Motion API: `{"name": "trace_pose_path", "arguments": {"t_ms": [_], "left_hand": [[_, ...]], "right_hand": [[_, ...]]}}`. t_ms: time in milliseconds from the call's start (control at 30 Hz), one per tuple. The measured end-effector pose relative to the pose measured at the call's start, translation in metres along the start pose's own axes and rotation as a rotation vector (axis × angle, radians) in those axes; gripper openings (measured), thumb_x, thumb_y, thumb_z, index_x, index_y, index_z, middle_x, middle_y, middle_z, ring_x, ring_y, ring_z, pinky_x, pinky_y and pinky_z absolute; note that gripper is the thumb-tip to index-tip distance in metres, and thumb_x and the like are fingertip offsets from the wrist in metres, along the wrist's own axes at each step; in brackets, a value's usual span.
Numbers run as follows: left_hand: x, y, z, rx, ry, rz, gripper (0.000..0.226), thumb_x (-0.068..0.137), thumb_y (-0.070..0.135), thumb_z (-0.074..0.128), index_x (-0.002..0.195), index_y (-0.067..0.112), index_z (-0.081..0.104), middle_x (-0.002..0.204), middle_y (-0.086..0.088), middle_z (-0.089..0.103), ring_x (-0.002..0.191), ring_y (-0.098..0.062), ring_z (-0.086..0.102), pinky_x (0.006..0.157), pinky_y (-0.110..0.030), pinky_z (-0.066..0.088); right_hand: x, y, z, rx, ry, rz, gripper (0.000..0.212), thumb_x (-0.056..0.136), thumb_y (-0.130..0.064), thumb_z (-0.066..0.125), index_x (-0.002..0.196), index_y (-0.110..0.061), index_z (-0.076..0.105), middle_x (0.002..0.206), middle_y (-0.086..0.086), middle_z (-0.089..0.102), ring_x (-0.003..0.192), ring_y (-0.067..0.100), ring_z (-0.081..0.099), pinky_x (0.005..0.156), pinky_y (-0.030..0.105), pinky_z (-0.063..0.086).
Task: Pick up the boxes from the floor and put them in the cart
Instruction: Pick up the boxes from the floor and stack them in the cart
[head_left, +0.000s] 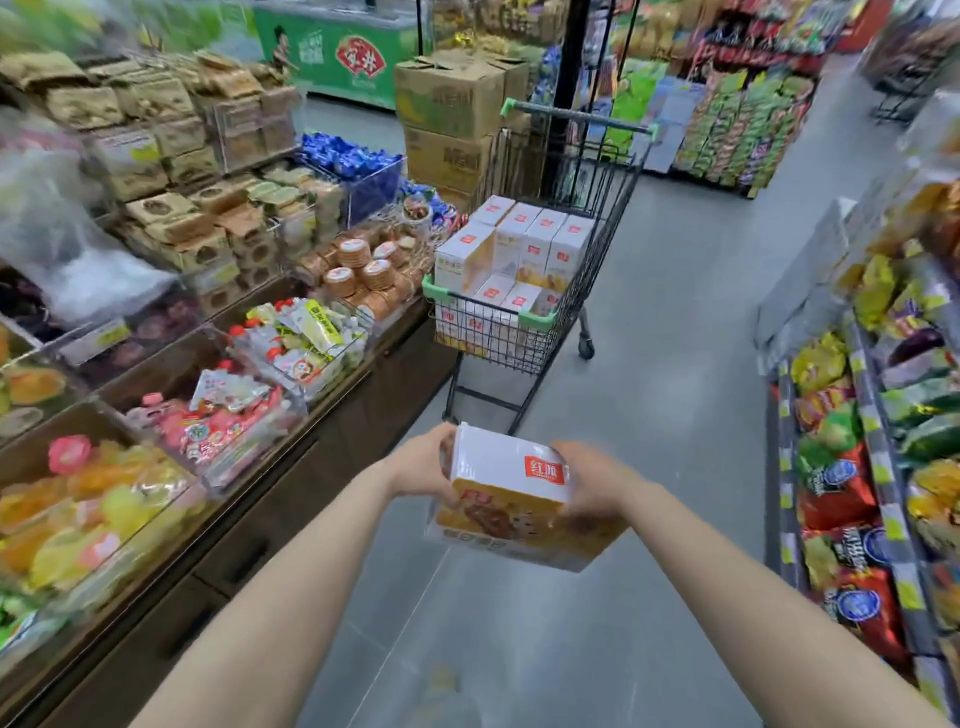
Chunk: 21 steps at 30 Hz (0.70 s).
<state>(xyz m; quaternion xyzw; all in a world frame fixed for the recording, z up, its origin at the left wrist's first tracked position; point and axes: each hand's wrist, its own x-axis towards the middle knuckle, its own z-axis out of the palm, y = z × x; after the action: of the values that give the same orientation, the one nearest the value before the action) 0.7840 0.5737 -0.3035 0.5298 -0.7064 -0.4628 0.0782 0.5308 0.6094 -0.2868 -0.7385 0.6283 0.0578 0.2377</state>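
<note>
I hold a white and yellow box (511, 501) with a red logo in front of me, above the grey floor. My left hand (423, 465) grips its left side and my right hand (592, 480) grips its right side. Ahead stands a black wire cart (524, 338) with green corner trim and a green-ended handle. Several matching white boxes (524, 244) stand packed upright inside the cart. The cart sits about an arm's length beyond the held box.
A low wooden display (291, 441) with snack packs and sweets runs along the left. Shelves of chip bags (857, 467) line the right. Stacked brown cartons (452, 114) stand behind the cart. The grey aisle floor (675, 312) opens to the cart's right.
</note>
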Motion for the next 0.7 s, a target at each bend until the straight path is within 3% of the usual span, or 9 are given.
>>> {"name": "trace_pose_path", "arguments": {"t_ms": [200,333,433,567,700], "left_hand": [[0.106,0.030,-0.034,-0.052,-0.036,0.012,0.082,0.056,0.006,0.084,0.124,0.023,0.041,0.121,-0.003,0.054,0.106,-0.023,0.061,0.093,-0.045,0.051],[0.173,0.050,-0.065,-0.067,-0.052,0.009,0.084,0.061,0.003,0.081,0.129,0.024,0.038,0.116,0.009,0.051,0.100,-0.009,0.058,0.091,-0.032,0.050],[0.223,0.064,-0.090,-0.084,-0.057,-0.005,0.088,0.058,0.003,0.082,0.130,0.026,0.037,0.119,0.007,0.053,0.099,-0.009,0.061,0.090,-0.041,0.054],[0.278,0.081,-0.119,-0.119,-0.069,-0.034,0.091,0.058,0.000,0.082,0.131,0.026,0.035,0.117,0.010,0.055,0.106,-0.014,0.061,0.095,-0.040,0.051],[0.323,0.086,-0.139,-0.111,-0.043,-0.061,0.097,0.051,0.012,0.085,0.132,0.029,0.035,0.122,0.003,0.058,0.107,-0.017,0.063,0.096,-0.045,0.050]], "right_hand": [[0.089,0.049,-0.052,0.006,-0.033,-0.011,0.094,0.060,-0.036,0.085,0.137,-0.019,0.034,0.132,0.004,0.047,0.117,0.023,0.050,0.100,0.036,0.044],[0.149,0.073,-0.098,-0.065,-0.057,0.010,0.089,0.058,-0.038,0.086,0.129,-0.016,0.037,0.127,0.006,0.049,0.112,0.025,0.053,0.093,0.038,0.048],[0.197,0.090,-0.134,-0.099,-0.071,0.005,0.088,0.059,-0.040,0.085,0.128,-0.016,0.036,0.126,0.005,0.048,0.111,0.025,0.053,0.088,0.035,0.047],[0.251,0.115,-0.174,-0.080,-0.103,-0.010,0.088,0.061,-0.035,0.083,0.132,-0.017,0.034,0.126,0.005,0.047,0.110,0.024,0.052,0.091,0.037,0.048],[0.301,0.133,-0.206,-0.116,-0.126,-0.049,0.087,0.059,-0.038,0.082,0.129,-0.020,0.036,0.122,0.002,0.048,0.105,0.021,0.052,0.090,0.039,0.050]]}}
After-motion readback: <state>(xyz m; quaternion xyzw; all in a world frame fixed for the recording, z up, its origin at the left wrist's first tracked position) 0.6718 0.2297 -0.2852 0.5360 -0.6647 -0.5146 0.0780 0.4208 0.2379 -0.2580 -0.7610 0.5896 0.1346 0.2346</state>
